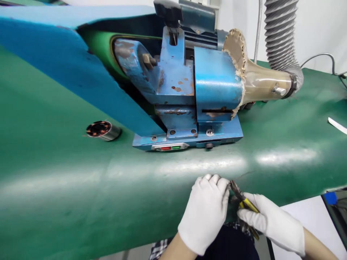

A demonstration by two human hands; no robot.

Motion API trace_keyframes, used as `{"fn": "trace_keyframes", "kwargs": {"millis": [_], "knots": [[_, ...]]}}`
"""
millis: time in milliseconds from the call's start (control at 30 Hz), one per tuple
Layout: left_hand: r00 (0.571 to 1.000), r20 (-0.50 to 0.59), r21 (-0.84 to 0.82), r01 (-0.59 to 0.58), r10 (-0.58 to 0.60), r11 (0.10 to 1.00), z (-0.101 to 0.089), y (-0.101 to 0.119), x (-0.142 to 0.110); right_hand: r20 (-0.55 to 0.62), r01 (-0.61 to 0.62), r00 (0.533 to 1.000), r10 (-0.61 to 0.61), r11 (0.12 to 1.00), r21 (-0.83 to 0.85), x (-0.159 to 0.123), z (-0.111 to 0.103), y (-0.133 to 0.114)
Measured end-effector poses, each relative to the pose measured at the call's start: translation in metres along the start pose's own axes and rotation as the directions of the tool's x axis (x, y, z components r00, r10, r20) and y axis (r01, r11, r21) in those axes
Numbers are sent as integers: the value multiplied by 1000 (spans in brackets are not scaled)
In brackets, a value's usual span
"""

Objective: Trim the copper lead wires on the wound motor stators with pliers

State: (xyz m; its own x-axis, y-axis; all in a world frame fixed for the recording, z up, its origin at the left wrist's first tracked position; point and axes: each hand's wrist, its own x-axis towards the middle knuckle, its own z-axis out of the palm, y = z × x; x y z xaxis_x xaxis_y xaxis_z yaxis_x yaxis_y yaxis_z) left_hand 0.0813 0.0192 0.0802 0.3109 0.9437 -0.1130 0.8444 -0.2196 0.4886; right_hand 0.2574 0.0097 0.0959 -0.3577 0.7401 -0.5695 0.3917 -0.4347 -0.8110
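Note:
Both of my hands wear white gloves and are close together at the near edge of the green bench. In my right hand (271, 220) is a pair of pliers (246, 204) with yellow and dark handles, its jaws pointing up and left. The jaws reach the fingertips of my left hand (207, 211). My left hand is closed, back upward, with its fingers curled around something that I cannot make out. Something dark shows just below the jaws, between the two hands.
A blue belt grinding machine (176, 83) stands beyond my hands. Its red and green buttons (170, 147) face me. A translucent funnel (267, 83) joins it to a grey hose (282, 36). A copper-wound motor stator (104, 130) lies at left. A white strip (337, 125) lies far right.

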Motion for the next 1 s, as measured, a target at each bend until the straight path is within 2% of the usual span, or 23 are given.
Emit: {"fn": "trace_keyframes", "kwargs": {"millis": [100,267,400,467,500,533,567,600,633,667,700,733,800,867,933,1000], "knots": [[999,-17,-1,-28,28,1000,-1,0,-1,23,-54,998,54,998,-19,0,7,4],[997,-46,18,-56,57,998,0,-1,-3,-135,-36,990,47,996,79,5,10,6],[994,-82,49,-73,77,996,2,-3,1,-220,-8,975,39,990,138,8,-1,0],[989,-149,30,-21,25,999,2,-8,6,-326,-12,945,16,1000,14,6,-13,2],[977,-212,-12,20,-22,1000,1,-12,8,-420,-11,907,-36,994,-109,3,-20,5],[958,-271,-83,68,-89,994,0,-17,8,-519,-21,847,-118,967,-253,0,-28,9],[938,-303,-180,119,-170,976,-2,-22,5,-590,-39,777,-217,920,-390,-4,-37,15],[925,-284,-290,169,-253,942,-3,-27,0,-618,-54,722,-312,865,-500,-7,-45,21],[923,-220,-391,213,-315,895,-4,-33,-8,-612,-64,691,-385,810,-582,-11,-54,27],[931,-122,-471,252,-345,846,-4,-37,-18,-588,-69,682,-434,762,-643,-13,-61,33],[943,-13,-518,279,-334,808,-3,-42,-30,-551,-75,693,-464,715,-695,-15,-68,38],[955,44,-530,270,-292,804,-3,-46,-42,-515,-94,709,-482,659,-746,-15,-73,42],[971,37,-450,227,-236,864,-1,-55,-59,-478,-192,726,-494,522,-831,-12,-81,50],[974,-57,-257,200,-221,945,-3,-63,-63,-458,-293,737,-497,375,-879,-4,-86,56],[972,-123,-70,192,-199,979,-8,-69,-52,-432,-353,739,-516,250,-902,6,-89,59],[986,-98,6,139,-138,990,-15,-73,-33,-399,-358,746,-534,183,-916,16,-89,58]]}}
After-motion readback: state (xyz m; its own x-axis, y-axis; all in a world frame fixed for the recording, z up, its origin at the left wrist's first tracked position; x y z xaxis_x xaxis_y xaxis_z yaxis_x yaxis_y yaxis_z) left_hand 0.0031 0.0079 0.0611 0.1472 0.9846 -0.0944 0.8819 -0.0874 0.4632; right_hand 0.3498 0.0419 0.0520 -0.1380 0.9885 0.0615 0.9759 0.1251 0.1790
